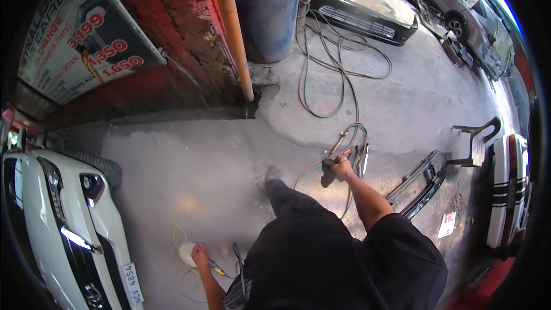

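Note:
My right hand grips a dark, floppy item, perhaps a glove or cloth, over a cluster of red and green hoses and metal torch parts on the floor. My left hand hangs low at the bottom with curled fingers; what it holds, if anything, I cannot make out. It is beside a pale round object with a thin yellow cord and a yellow-handled tool.
A white car stands at left. A blue barrel and orange pipe adjoin a red wall. Detached bumpers, a black metal part, a stand and a white striped panel lie rightward, below a damaged car.

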Tool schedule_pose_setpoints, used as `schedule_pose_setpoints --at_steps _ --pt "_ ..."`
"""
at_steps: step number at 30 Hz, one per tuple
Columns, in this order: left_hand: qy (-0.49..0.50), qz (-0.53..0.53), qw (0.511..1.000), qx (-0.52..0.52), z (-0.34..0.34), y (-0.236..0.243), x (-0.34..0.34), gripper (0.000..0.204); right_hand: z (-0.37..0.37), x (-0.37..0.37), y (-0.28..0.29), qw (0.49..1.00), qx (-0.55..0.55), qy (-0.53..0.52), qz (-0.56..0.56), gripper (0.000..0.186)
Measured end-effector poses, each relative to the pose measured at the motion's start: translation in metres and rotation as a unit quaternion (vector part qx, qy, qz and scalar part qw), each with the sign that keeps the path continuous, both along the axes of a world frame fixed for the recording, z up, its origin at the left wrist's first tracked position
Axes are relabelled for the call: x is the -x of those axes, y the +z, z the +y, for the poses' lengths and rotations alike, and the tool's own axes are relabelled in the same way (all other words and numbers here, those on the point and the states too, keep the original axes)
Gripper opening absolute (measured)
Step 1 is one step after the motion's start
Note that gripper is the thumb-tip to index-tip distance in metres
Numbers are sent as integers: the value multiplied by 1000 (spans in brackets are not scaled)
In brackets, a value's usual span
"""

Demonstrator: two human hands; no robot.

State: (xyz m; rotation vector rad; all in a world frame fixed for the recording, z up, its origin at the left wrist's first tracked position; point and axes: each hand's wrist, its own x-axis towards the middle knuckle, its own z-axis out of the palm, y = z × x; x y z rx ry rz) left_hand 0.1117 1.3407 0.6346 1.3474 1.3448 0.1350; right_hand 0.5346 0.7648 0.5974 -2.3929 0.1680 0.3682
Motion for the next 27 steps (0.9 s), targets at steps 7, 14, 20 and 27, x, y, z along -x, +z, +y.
schedule_pose_setpoints --at_steps 7,14,20,27 --pt "-402 61 909 90 41 -101 -35 19 72 -131 17 1000 28 7 0 35" --pt "-198 107 968 113 53 -27 -308 24 140 -307 84 982 -144 -14 -119 24" --pt "-215 -54 975 -2 114 -24 -506 24 238 -481 211 924 -341 33 -167 24" --pt "-219 26 970 100 132 -94 -588 28 338 -644 329 919 -325 107 -198 32"
